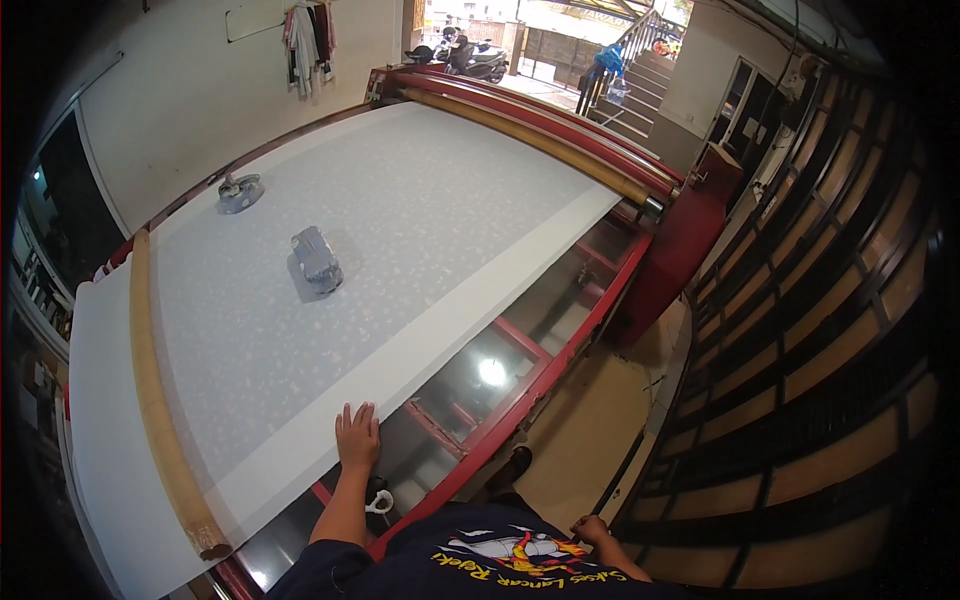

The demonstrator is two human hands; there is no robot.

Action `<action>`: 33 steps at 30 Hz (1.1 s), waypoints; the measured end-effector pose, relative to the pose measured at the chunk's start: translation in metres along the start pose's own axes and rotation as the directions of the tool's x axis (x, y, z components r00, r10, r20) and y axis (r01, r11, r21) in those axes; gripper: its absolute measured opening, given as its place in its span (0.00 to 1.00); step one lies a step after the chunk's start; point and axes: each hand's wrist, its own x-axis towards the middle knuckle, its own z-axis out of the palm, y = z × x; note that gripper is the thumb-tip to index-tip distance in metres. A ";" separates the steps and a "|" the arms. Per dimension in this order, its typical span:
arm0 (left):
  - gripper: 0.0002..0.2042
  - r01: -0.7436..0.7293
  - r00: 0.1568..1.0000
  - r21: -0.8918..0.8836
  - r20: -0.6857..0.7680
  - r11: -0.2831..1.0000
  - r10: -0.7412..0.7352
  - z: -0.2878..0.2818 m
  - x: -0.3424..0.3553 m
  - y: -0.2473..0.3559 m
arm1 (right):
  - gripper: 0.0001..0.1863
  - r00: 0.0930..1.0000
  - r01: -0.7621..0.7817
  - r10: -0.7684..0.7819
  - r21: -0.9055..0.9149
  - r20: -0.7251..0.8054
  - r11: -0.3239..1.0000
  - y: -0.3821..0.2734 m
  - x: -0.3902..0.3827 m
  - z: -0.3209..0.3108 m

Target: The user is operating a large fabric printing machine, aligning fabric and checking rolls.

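Note:
My left hand [357,436] lies palm down with fingers stretched out on the white margin of a wide sheet [400,360], at its near edge. The sheet has a pale grey-blue speckled middle and lies over a red-framed machine bed. My right hand [590,527] hangs low by my side, away from the sheet, its fingers curled with nothing seen in them. On the sheet rest a grey-blue wrapped block [317,260] and, farther left, a rounded wrapped lump [240,193]. Across the sheet's left end lies a long brown tube [152,370].
A brown roller [520,140] and red bars span the machine's far end, by a red side housing [675,245]. A red rail [540,385] runs close in front of me. Dark metal latticework [790,330] stands to the right. Motorbikes [470,55] and stairs [630,95] are beyond.

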 end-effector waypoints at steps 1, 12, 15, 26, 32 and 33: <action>0.21 0.007 1.000 0.001 0.007 1.000 -0.007 -0.001 -0.002 -0.001 | 0.16 1.000 -0.021 0.021 0.008 0.022 1.000 0.000 0.000 0.000; 0.21 0.005 1.000 0.007 0.010 1.000 -0.005 0.001 -0.003 -0.002 | 0.15 0.999 0.034 -0.034 -0.021 -0.015 0.999 0.020 0.023 0.007; 0.21 0.000 1.000 0.006 0.002 1.000 0.000 0.002 -0.004 -0.003 | 0.15 0.998 0.053 -0.054 -0.040 -0.033 0.998 0.019 0.019 0.004; 0.20 -0.022 0.999 0.003 -0.030 1.000 0.022 0.000 -0.005 -0.003 | 0.20 0.997 -0.064 0.063 0.020 0.042 0.998 0.009 0.014 -0.003; 0.20 -0.019 1.000 0.013 -0.025 1.000 0.019 0.000 -0.006 -0.002 | 0.19 0.998 -0.039 0.039 0.003 0.047 0.999 0.013 0.014 0.003; 0.20 -0.017 0.999 0.006 -0.027 1.000 0.017 0.001 -0.005 -0.002 | 0.19 0.999 -0.039 0.039 0.010 0.036 0.999 0.013 0.014 0.004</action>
